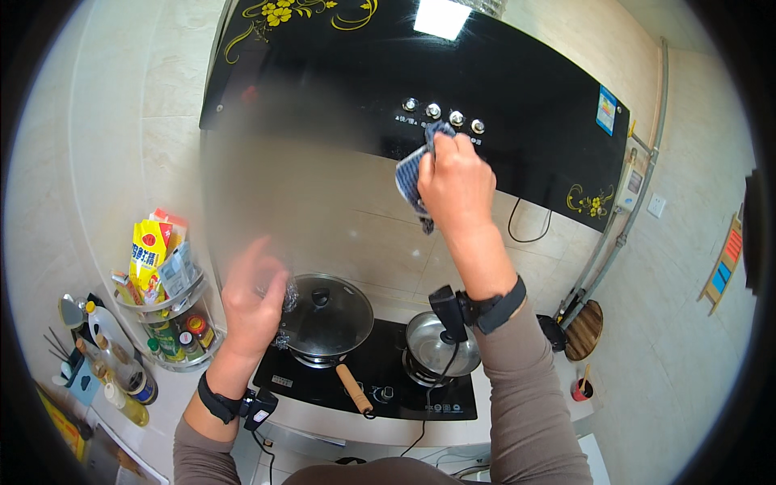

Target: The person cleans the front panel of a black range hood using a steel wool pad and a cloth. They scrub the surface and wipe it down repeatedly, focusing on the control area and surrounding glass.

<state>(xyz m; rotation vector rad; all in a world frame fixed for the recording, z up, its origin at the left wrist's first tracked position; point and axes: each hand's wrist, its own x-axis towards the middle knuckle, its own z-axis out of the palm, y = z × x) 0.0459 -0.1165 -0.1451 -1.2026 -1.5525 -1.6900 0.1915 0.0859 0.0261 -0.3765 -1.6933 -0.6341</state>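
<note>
My right hand (459, 179) grips a blue striped cloth (412, 171) just below the metal knobs (433, 110) of a black range hood (339, 66). Part of the cloth hangs under my fist. On the left, my left hand (251, 303) is raised with its fingers curved, in front of the left side of a lidded pan (327, 315). A shiny crinkled thing (291, 297) shows beside its thumb; whether the hand holds it I cannot tell. A grey blur hides the area above that hand and part of the hood.
Below is a black gas stove (327, 393); the pan's wooden handle (354, 388) juts toward me. A steel pot (433, 339) with a glass lid stands on the right burner. Seasonings fill a corner rack (176, 303), with bottles (130, 376) nearby. Cables run from both wrist devices.
</note>
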